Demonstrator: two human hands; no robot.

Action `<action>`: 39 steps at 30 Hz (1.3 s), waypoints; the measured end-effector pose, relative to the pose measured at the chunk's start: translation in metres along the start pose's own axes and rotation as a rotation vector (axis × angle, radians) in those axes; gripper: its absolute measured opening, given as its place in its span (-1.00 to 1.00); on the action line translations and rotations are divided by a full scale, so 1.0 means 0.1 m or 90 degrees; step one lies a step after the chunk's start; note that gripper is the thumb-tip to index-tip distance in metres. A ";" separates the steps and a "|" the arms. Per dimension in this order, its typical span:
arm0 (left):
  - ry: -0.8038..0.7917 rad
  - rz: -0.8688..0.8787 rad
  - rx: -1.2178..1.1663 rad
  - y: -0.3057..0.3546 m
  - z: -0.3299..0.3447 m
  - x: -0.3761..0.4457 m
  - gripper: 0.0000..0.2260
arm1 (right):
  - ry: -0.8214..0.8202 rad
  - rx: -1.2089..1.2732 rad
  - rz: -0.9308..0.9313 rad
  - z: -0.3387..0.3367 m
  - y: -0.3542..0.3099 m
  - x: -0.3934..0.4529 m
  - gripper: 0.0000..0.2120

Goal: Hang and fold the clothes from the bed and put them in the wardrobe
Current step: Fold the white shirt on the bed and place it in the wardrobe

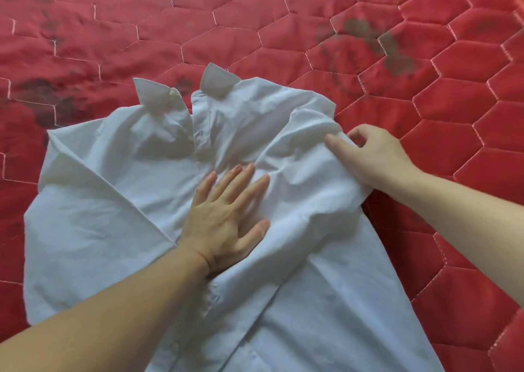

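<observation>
Nearest the camera, the left forearm enters from the lower left of the frame, and the left hand (226, 218) lies flat on the middle of the white shirt (119, 224), fingers straight and spread, pressing the cloth down beside the button placket. That shirt lies front up over the centre and lower part of the frame, its collar (184, 91) pointing to the top, with the two collar tips standing apart. Its left-of-frame sleeve is folded in across the body. At the right of the frame the right hand (374, 156) grips the bunched shoulder fabric, thumb on top and fingers curled round the shirt's edge. Under everything spreads the red quilted bed cover (425, 60), stitched in hexagons, with dark greyish marks toward the upper right and left.
</observation>
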State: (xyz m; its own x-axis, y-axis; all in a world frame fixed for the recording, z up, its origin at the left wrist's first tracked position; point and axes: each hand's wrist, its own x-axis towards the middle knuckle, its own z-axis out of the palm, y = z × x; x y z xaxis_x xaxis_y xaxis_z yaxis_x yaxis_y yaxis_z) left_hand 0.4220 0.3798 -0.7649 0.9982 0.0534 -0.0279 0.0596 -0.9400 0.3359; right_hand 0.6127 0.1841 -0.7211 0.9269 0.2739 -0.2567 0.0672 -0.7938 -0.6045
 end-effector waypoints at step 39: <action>-0.007 -0.264 -0.091 0.81 -0.22 0.81 -0.36 | 0.155 -0.029 -0.007 0.17 0.33 -0.84 -0.30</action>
State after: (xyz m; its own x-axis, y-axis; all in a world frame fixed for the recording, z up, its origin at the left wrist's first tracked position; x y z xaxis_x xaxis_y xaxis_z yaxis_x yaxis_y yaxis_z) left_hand 0.5080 0.3159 -0.7190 0.8897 0.4116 -0.1974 0.4561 -0.7837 0.4216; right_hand 0.5310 0.1444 -0.7329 0.9873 0.1481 -0.0582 0.0889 -0.8165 -0.5705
